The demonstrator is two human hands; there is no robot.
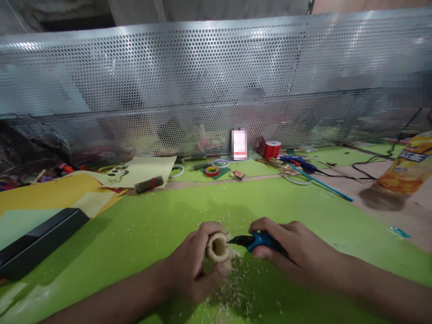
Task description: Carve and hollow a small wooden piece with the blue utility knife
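My left hand (pixel 199 261) is closed around a short hollow bamboo tube (pixel 212 256), its open end turned up toward me, with small notches in the rim. My right hand (pixel 286 252) grips a blue utility knife (pixel 261 240) with a dark blade. The blade tip points left and reaches the right side of the tube's rim; I cannot tell whether it is cutting in. Pale shavings (pixel 232 288) lie scattered on the green mat (pixel 141 234) beneath both hands.
Behind the mat stand a phone (pixel 239 145), tape rolls (pixel 212 171), a red spool (pixel 272 150) and a blue glue gun (pixel 299 163). Coloured paper (pixel 67 189) and a black box (pixel 43 238) lie left; a drink bottle (pixel 407 166) stands right. A perforated metal screen (pixel 202 81) closes the back.
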